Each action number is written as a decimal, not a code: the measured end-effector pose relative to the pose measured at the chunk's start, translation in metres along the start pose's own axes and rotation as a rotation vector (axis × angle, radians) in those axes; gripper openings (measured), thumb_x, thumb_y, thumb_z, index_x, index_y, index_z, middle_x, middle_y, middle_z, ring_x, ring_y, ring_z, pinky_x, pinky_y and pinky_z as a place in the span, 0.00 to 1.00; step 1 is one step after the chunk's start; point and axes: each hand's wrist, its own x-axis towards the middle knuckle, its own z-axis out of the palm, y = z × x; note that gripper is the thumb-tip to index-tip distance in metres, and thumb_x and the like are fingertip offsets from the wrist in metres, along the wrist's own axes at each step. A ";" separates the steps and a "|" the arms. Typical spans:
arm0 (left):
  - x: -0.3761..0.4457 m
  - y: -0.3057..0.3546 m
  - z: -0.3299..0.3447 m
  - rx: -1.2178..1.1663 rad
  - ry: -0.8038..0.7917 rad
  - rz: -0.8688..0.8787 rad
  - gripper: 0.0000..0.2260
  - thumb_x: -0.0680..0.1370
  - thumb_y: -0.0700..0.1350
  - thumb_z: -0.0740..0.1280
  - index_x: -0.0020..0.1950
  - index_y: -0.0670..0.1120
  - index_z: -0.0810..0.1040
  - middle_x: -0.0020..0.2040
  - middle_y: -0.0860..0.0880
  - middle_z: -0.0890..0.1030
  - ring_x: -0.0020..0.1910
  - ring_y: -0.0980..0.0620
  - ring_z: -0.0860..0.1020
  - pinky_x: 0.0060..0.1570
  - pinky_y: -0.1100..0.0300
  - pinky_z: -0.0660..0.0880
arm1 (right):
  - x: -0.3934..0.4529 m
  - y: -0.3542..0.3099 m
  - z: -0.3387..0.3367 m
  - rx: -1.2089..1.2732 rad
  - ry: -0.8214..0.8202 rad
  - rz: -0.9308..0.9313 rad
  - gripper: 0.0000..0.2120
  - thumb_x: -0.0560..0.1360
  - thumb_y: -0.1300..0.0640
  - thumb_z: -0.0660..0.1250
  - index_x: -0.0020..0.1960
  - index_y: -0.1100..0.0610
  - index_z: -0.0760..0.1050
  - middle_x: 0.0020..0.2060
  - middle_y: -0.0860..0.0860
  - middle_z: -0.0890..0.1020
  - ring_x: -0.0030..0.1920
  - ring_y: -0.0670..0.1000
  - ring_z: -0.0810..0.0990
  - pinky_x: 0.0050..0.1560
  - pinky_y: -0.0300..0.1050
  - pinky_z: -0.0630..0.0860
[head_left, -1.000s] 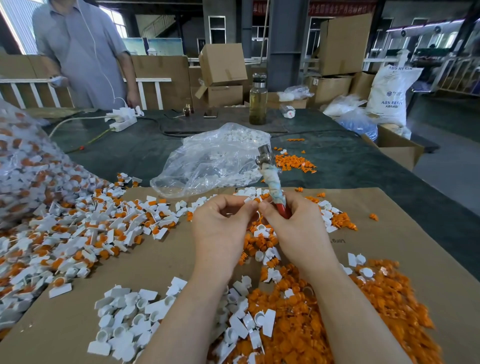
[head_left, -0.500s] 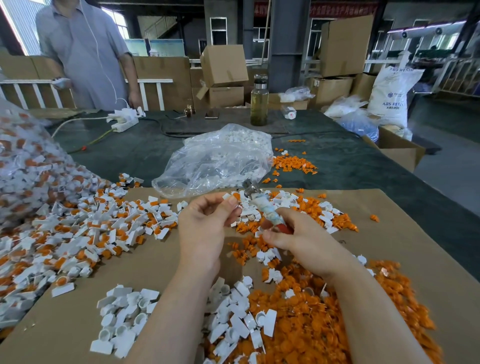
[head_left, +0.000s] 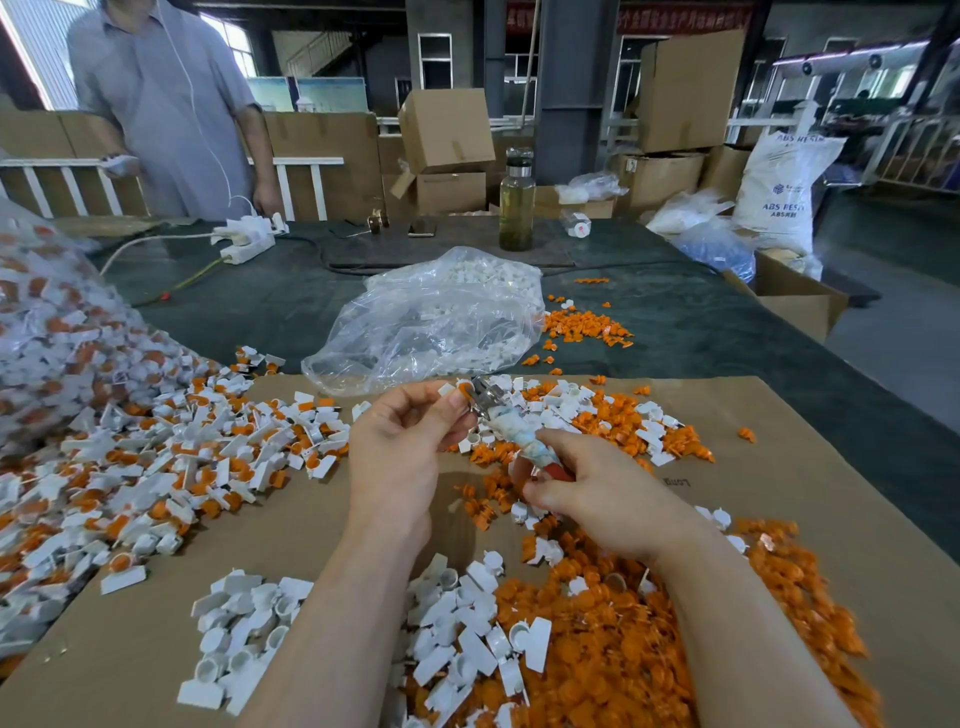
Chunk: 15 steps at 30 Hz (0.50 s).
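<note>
My right hand (head_left: 597, 493) grips a small hammer-like tool (head_left: 511, 428) by its red, tape-wrapped handle; its metal head points up and left. My left hand (head_left: 400, 447) pinches a small white plastic piece (head_left: 448, 389) at the fingertips, right beside the tool's metal head. Both hands hover over a cardboard sheet (head_left: 810, 499) strewn with loose parts. Orange caps (head_left: 613, 654) lie heaped under my right forearm. White holders (head_left: 244, 618) lie in a small pile near my left forearm.
A large heap of joined white-and-orange pieces (head_left: 156, 467) covers the left. A clear plastic bag (head_left: 431, 322) of white parts lies behind my hands. A glass bottle (head_left: 517, 200) and a power strip (head_left: 247, 239) stand farther back. A person (head_left: 171, 104) stands at the far left.
The tool has tipped from nearly upright down toward the left. My right hand dropped lower and moved right; my left hand moved left and up, with the white piece at its fingertips.
</note>
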 end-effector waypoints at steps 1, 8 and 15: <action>0.000 0.000 0.000 -0.006 -0.001 -0.004 0.04 0.75 0.33 0.71 0.44 0.42 0.81 0.33 0.52 0.84 0.32 0.57 0.83 0.38 0.66 0.80 | 0.000 -0.001 0.001 -0.009 0.006 -0.008 0.05 0.76 0.58 0.66 0.50 0.51 0.76 0.42 0.51 0.80 0.40 0.48 0.77 0.46 0.52 0.75; 0.003 -0.003 -0.003 -0.044 0.016 -0.053 0.04 0.74 0.34 0.71 0.44 0.42 0.81 0.32 0.51 0.84 0.31 0.56 0.82 0.37 0.66 0.80 | 0.004 0.002 0.007 -0.033 0.035 0.000 0.10 0.74 0.63 0.64 0.48 0.48 0.76 0.37 0.47 0.77 0.30 0.41 0.71 0.29 0.35 0.67; 0.004 -0.006 -0.005 -0.038 0.028 -0.065 0.04 0.74 0.34 0.71 0.43 0.43 0.81 0.33 0.52 0.84 0.32 0.56 0.82 0.37 0.65 0.81 | 0.005 0.001 0.008 -0.075 0.054 0.011 0.12 0.73 0.64 0.62 0.43 0.48 0.76 0.43 0.48 0.81 0.36 0.45 0.76 0.36 0.43 0.74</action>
